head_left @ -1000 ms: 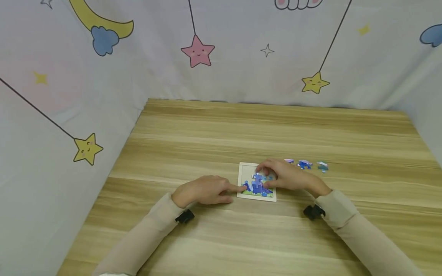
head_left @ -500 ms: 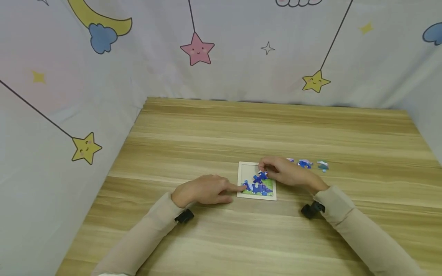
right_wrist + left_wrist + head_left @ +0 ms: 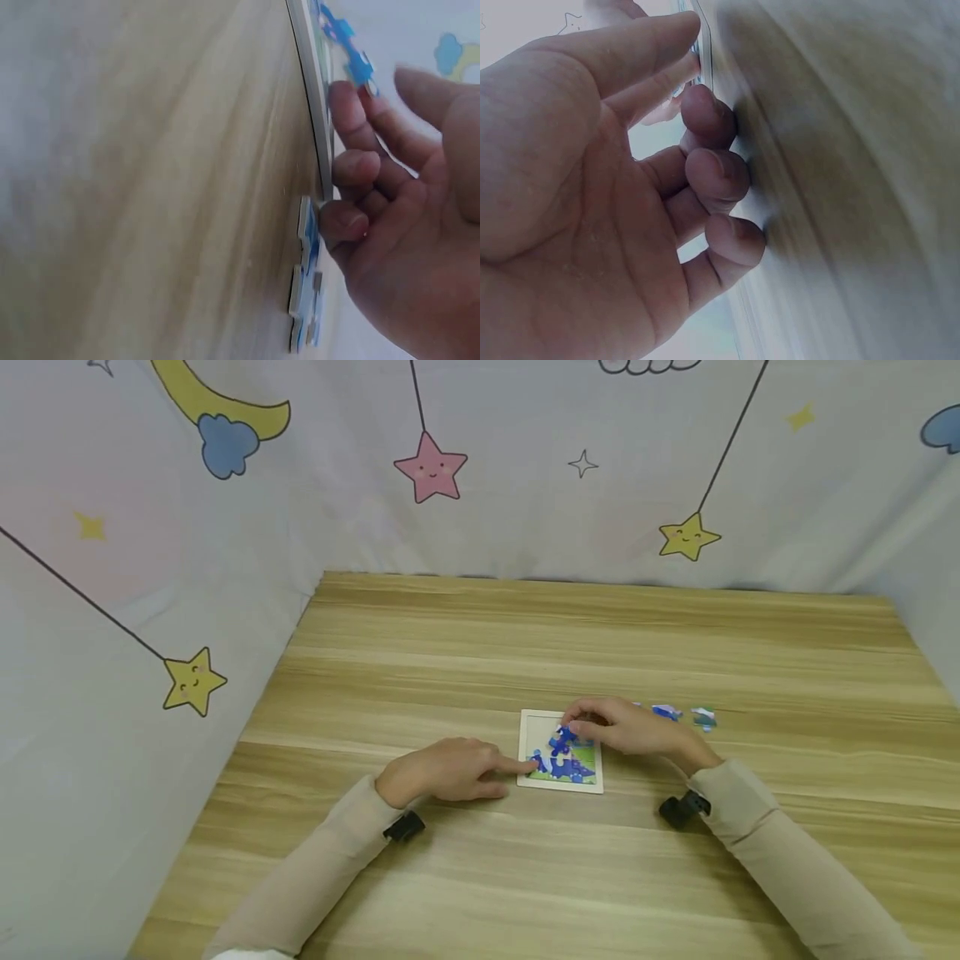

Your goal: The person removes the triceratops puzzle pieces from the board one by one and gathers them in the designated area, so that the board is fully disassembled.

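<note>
In the head view, a small jigsaw puzzle tray with a pale frame [image 3: 522, 739] lies on the table, its lower part filled with blue and green pieces. My right hand [image 3: 630, 727] pinches a blue puzzle piece [image 3: 561, 741] tilted over the tray's upper middle. The right wrist view has that puzzle piece [image 3: 349, 45] at the fingertips, above the tray's edge [image 3: 311, 90]. My left hand [image 3: 446, 770] reaches in from the left, straight index fingertip on the tray's lower left piece. Its other fingers [image 3: 718, 174] bend loosely down to the tabletop in the left wrist view.
Loose puzzle pieces [image 3: 666, 712] lie right of the tray, one partly hidden behind my right hand; the right wrist view also catches loose pieces [image 3: 304, 300] on the wood. The wooden table [image 3: 450, 635] ends at a white curtain [image 3: 517, 518] printed with stars.
My right hand has shifted its grip to the top of the blue puzzle piece and turned the piece from upright to slanted. The left index fingertip has stayed in place on the tray.
</note>
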### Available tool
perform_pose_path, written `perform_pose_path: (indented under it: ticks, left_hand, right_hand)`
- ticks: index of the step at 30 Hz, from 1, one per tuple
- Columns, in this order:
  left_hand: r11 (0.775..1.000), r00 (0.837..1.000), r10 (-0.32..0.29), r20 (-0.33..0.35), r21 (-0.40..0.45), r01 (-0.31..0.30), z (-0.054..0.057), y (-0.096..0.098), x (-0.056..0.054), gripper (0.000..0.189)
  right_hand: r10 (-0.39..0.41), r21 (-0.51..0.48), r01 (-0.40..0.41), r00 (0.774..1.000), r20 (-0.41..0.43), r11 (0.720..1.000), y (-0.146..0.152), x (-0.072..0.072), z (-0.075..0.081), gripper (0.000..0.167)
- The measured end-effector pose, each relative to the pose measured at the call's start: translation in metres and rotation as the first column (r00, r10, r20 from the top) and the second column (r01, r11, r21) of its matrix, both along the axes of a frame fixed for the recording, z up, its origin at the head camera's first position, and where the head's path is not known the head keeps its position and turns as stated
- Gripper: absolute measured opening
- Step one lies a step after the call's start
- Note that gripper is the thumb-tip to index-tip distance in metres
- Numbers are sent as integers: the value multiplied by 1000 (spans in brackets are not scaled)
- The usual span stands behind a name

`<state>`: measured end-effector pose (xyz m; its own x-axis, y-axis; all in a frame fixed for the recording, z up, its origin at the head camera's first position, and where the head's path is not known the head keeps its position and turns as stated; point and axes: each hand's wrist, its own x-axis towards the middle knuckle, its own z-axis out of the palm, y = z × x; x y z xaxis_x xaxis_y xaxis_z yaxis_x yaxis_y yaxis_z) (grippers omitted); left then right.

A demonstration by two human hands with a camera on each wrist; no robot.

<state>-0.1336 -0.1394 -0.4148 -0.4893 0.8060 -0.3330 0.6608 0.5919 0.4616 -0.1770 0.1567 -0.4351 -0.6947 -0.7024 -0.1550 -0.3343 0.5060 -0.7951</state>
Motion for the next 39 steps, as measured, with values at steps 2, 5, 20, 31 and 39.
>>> perform_pose_path:
  ticks: [2,5,20,31,39]
  left_hand:
    - [1000,1000,1,3,-2,-1,0,1,0,51]
    - [1000,1000,1,8,-2,-1,0,3,0,51]
    - [999,999,44,-30,28,-43,-5,-2,-3,47]
    - [996,998,44,-43,80,-40,-11,-4,-2,46]
    - [996,999,28,-38,82,-24,-11,7,-5,46]
  right_hand:
    - [3,-16,-3,1000,-14,1000,0,2,-1,17]
    - [-11,-37,10,1000,-15,999,3,4,-1,15]
    - [-203,-69,194,966,-162,979,95,14,18,18]
    - [-226,18,234,954,-196,972,122,18,5,4]
    - [-262,120,299,932,-252,947,120,22,9,5]
